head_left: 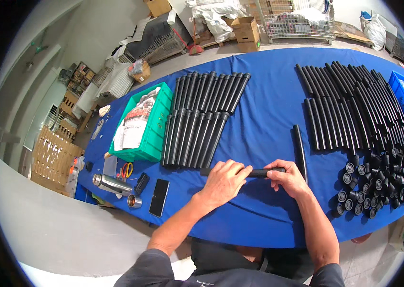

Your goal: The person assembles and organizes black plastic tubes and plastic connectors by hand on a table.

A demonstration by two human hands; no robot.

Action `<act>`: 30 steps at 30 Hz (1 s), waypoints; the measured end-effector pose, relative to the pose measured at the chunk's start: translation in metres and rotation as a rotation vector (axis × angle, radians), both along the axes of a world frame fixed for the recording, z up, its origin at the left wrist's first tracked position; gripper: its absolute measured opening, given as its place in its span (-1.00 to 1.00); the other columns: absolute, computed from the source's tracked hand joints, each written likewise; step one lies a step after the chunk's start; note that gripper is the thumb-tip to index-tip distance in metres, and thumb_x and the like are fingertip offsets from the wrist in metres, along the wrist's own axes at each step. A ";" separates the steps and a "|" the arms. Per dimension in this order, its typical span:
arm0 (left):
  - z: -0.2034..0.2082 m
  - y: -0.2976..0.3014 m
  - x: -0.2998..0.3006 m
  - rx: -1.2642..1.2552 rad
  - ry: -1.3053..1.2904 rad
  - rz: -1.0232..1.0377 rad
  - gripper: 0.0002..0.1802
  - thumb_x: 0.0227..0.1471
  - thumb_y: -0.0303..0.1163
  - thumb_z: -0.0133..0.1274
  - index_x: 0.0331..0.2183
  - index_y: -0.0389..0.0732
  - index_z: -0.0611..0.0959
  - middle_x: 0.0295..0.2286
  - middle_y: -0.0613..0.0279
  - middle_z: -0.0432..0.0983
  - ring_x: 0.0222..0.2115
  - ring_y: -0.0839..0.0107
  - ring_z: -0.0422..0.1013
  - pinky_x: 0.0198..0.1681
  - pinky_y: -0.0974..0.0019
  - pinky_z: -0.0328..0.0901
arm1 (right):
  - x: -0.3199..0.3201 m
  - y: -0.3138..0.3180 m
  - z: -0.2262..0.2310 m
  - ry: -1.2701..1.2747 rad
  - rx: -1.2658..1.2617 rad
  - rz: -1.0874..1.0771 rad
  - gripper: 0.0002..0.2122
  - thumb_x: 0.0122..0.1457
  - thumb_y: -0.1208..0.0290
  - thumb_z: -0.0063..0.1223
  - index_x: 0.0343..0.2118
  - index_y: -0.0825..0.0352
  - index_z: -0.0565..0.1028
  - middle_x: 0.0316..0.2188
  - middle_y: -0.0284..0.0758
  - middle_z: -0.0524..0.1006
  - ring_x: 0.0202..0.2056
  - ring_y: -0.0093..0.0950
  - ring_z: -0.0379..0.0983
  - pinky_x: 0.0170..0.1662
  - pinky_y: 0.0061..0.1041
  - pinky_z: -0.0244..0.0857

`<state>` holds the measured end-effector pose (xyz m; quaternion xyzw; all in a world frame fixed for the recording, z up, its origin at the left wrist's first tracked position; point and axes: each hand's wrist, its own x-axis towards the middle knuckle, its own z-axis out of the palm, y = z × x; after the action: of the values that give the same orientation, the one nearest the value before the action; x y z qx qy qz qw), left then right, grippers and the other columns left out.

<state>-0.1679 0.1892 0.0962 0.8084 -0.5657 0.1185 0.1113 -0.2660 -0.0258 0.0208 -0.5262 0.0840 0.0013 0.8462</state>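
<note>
A black tube (258,173) lies level across the front of the blue-covered table, between my hands. My left hand (223,181) is wrapped over its left part, and a short dark end shows past the fingers. At the tube's right end, my right hand (288,179) pinches it between thumb and fingers; whether a cap sits under those fingers I cannot tell. Just beyond my right hand, a single loose black tube (299,148) points away from me. Capped black tubes (195,131) lie in two rows at the left centre.
Plain black tubes (328,122) and a heap of black caps (379,184) cover the right side. A blue bin (399,98) stands at the far right. On the left are a green crate (156,131), scissors (126,170), a steel flask (113,183) and a phone (159,197).
</note>
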 end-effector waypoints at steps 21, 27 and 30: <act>-0.046 -0.220 0.247 0.030 0.171 0.578 -0.59 -0.08 -0.28 0.13 -0.17 -0.30 0.67 -0.15 -0.10 0.57 -0.08 0.01 0.49 0.00 0.02 0.36 | 0.005 0.011 -0.009 0.025 0.050 0.026 -0.51 0.21 0.37 0.16 0.11 0.50 0.28 -0.36 -0.28 0.50 -0.37 -0.50 0.51 -0.34 -0.50 0.46; -0.060 -0.228 0.264 0.077 0.122 0.624 -0.70 -0.08 -0.39 0.07 -0.31 -0.39 0.68 -0.20 -0.17 0.57 -0.13 -0.06 0.50 -0.02 0.01 0.39 | 0.005 0.011 -0.008 0.039 0.062 0.036 -0.55 0.22 0.34 0.15 0.08 0.51 0.32 -0.37 -0.29 0.50 -0.37 -0.52 0.52 -0.32 -0.51 0.46; -0.060 -0.226 0.264 0.048 0.145 0.641 -0.66 -0.07 -0.40 0.07 -0.21 -0.36 0.62 -0.17 -0.15 0.55 -0.08 -0.07 0.48 0.00 -0.04 0.37 | 0.005 0.010 -0.009 0.046 0.042 0.037 -0.58 0.23 0.34 0.15 0.04 0.51 0.35 -0.38 -0.29 0.51 -0.37 -0.53 0.51 -0.32 -0.51 0.46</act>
<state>0.0957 -0.0369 0.0362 0.9540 -0.2759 0.0764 0.0892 -0.2613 -0.0162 0.0114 -0.5097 0.0936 0.0309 0.8547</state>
